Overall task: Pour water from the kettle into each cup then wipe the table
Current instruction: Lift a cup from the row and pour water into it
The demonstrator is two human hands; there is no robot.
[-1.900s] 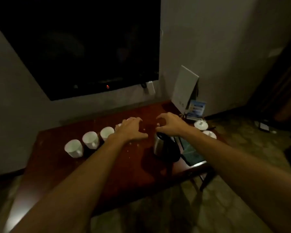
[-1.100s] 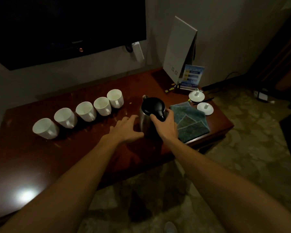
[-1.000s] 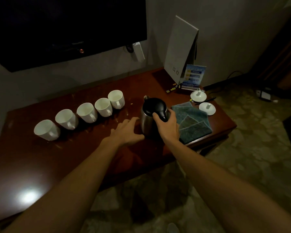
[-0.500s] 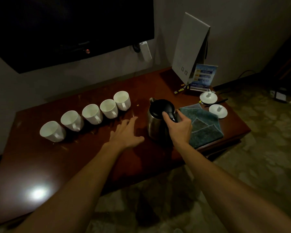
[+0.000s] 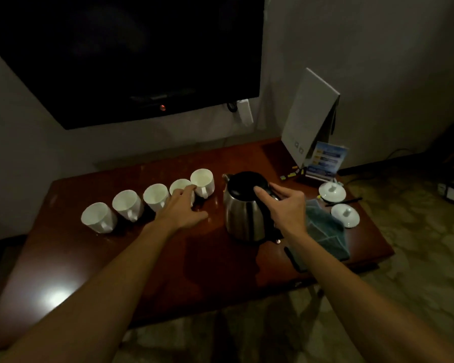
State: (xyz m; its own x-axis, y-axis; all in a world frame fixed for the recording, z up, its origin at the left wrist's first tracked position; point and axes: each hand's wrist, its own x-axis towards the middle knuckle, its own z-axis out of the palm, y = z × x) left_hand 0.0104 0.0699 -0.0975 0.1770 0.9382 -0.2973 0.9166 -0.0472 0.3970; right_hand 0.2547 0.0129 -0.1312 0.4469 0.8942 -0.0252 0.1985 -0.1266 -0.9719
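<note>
A steel kettle [image 5: 243, 218] with a black lid stands on the dark red table [image 5: 89, 258], right of centre. My right hand [image 5: 286, 209] is wrapped around its handle, with the thumb resting on the lid. Several white cups stand in a row to the left of the kettle, from the nearest one [image 5: 203, 180] to the far-left one [image 5: 98, 217]. My left hand [image 5: 181, 209] lies flat with fingers spread, its fingertips touching the second cup from the right [image 5: 178, 185]. A folded teal cloth [image 5: 328, 231] lies right of the kettle, partly hidden by my right wrist.
Two white cup lids [image 5: 332, 192] [image 5: 345, 215] and a dark pen lie near the table's right edge. A white folded card [image 5: 307, 121] and a blue leaflet [image 5: 325, 161] stand at the back right. A dark TV [image 5: 129, 56] hangs on the wall above.
My left hand has slid forward from the bare tabletop until its fingertips reach the cups. My right hand has stayed on the kettle handle, and the kettle still stands on the table.
</note>
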